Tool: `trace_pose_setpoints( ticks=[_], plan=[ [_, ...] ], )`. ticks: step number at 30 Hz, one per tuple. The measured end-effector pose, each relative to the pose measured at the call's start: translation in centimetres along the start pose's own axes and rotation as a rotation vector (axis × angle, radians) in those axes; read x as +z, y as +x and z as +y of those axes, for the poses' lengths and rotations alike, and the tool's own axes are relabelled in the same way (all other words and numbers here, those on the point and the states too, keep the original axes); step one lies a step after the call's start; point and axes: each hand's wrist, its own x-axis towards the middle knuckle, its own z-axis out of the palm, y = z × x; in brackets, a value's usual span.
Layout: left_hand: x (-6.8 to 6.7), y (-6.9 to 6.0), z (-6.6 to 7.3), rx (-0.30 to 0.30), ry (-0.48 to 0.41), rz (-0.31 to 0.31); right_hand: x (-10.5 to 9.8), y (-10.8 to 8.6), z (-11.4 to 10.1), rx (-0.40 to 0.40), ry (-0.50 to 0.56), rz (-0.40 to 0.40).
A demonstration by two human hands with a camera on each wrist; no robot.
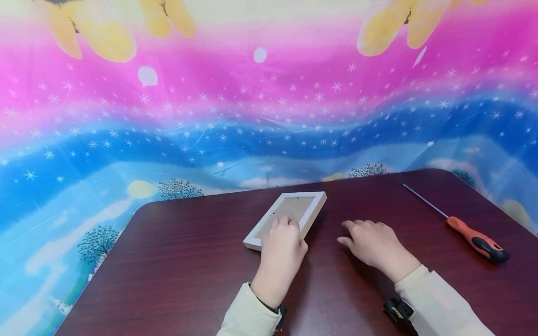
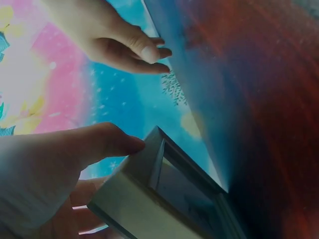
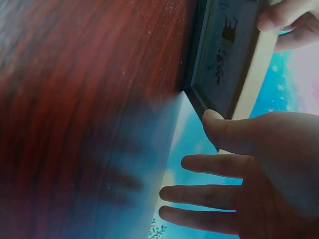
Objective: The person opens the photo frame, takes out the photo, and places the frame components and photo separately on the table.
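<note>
My left hand (image 1: 283, 254) grips the near part of a small picture frame (image 1: 294, 205), thumb on one side and fingers over the back. The frame is tilted above the tabletop, with its white border and brown backing turned up. Its front faces down; in the right wrist view a printed picture (image 3: 227, 59) shows there dimly. To the right of the frame, my right hand (image 1: 376, 245) hovers over the table with fingers extended, holding nothing. The head view shows a gap between it and the frame.
A screwdriver (image 1: 466, 231) with an orange and black handle lies on the right of the dark red wooden table (image 1: 168, 261). Behind the table hangs a colourful printed cloth (image 1: 252, 107), close to its far edge. Both wrists wear dark straps.
</note>
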Motion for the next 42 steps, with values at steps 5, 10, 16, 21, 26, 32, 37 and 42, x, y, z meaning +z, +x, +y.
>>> trace_pose_setpoints(
  ticks=[5, 10, 16, 21, 26, 32, 37, 42],
  plan=[
    [0.4, -0.3, 0.2, 0.015, 0.031, -0.049, 0.0, -0.1, 0.0, 0.001, -0.001, -0.001],
    [0.8, -0.6, 0.4, 0.044, 0.062, -0.044, 0.0, -0.1, -0.1, 0.000, -0.004, 0.012],
    [1.2, -0.9, 0.8, 0.054, 0.103, -0.071, -0.1, -0.1, -0.2, 0.008, 0.000, 0.004],
    [1.3, -1.1, 1.0, 0.064, 0.142, -0.077, -0.2, -0.1, -0.3, 0.014, 0.004, -0.009],
    [1.4, -1.5, 1.3, 0.082, 0.175, -0.123, -0.2, -0.1, -0.2, 0.011, 0.005, -0.002],
    [1.9, -1.9, 1.4, 0.105, 0.214, -0.129, -0.1, -0.1, -0.2, 0.003, 0.007, 0.006],
    [2.0, -2.0, 1.3, 0.092, 0.223, -0.126, -0.1, -0.1, -0.2, -0.004, 0.004, 0.011],
    [2.0, -1.9, 1.2, 0.073, 0.236, -0.160, 0.0, -0.2, -0.2, -0.005, 0.001, 0.014]
  ],
)
